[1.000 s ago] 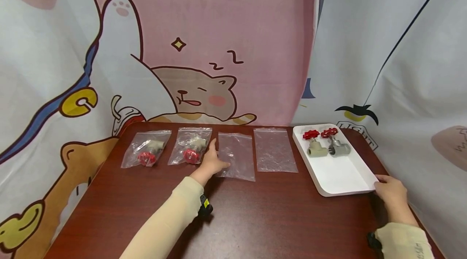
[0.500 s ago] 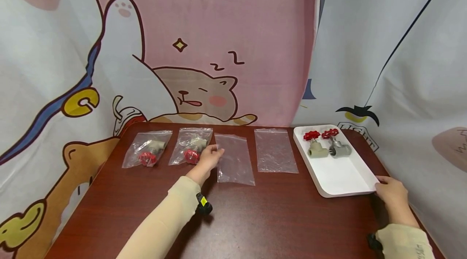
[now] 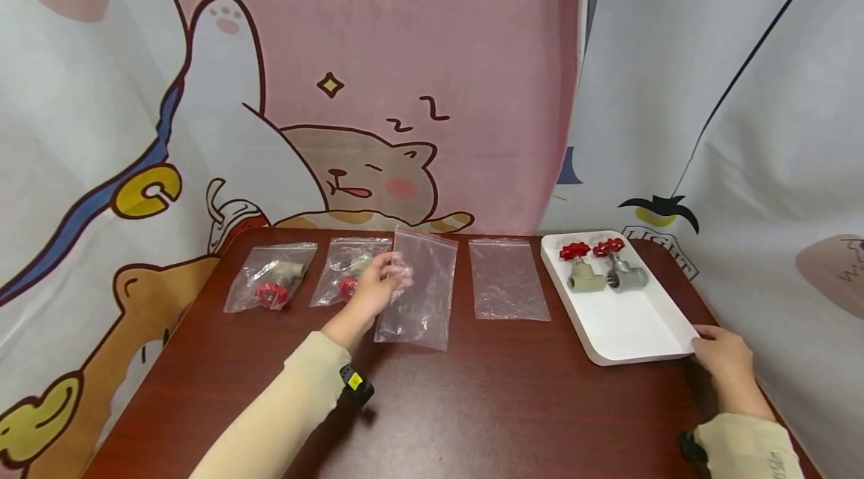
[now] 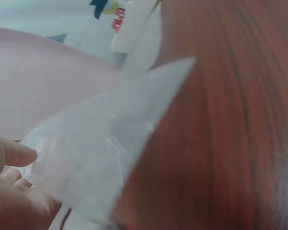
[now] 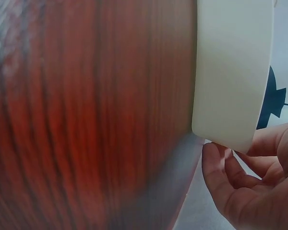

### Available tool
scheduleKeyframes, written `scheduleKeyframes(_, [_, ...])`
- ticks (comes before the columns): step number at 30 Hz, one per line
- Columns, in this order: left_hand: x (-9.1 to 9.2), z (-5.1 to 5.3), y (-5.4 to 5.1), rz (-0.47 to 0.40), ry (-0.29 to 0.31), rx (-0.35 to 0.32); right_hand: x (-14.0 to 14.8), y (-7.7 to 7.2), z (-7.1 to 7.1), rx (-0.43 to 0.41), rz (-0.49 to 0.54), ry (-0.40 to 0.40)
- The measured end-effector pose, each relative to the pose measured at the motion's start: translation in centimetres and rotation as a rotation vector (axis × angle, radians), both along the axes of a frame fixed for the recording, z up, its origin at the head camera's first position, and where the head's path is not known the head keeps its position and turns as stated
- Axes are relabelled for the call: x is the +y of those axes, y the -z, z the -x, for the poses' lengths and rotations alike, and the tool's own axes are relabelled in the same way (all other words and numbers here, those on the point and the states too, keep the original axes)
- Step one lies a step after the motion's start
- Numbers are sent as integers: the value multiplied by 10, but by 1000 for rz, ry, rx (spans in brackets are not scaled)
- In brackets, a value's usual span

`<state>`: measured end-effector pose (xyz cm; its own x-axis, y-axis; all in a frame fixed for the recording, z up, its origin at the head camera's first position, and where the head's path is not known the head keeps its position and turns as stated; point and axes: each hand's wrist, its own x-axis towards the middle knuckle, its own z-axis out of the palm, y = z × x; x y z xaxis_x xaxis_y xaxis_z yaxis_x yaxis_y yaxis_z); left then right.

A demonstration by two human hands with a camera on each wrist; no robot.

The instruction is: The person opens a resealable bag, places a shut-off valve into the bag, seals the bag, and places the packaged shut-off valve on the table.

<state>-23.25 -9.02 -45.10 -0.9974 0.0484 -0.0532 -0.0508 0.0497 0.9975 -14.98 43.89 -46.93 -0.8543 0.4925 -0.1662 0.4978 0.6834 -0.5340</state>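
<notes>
My left hand (image 3: 375, 288) pinches the left edge of a clear zip bag (image 3: 425, 291), which is lifted and tilted off the table. In the left wrist view, the thumb lies on one face of the bag (image 4: 101, 139) and the fingers are partly behind it. At the right, my right hand (image 3: 724, 351) holds the near right corner of a white tray (image 3: 628, 333). The right wrist view has the thumb by the tray's rim and the curled fingers under its corner (image 5: 230, 96). Two valves with red handwheels, one beige (image 3: 586, 280) and one grey (image 3: 629, 276), lie in the tray's far end.
Two zip bags (image 3: 297, 250) (image 3: 337, 254), each with a red-wheeled valve inside, lie at the left of the brown table (image 3: 486, 404). Another flat clear zip bag (image 3: 509, 280) lies between the lifted bag and the tray. A printed curtain (image 3: 499, 89) hangs behind.
My left hand has moved from reaching over the flat zip bag to its left edge, taken hold of it and raised it slightly leftward. The right hand and the tray stay where they were.
</notes>
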Motion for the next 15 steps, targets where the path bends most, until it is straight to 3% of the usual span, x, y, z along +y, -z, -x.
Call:
scheduleKeyframes(7, [-13, -12, -21, 2, 42, 86, 1, 0, -1, -5, 16, -4])
scheduleKeyframes(11, [-22, -19, -28, 62, 77, 149, 0, -2, 0, -16, 2, -13])
scheduleKeyframes(15, [-29, -24, -28, 105, 116, 232, -7, -7, -1, -9, -58, -43])
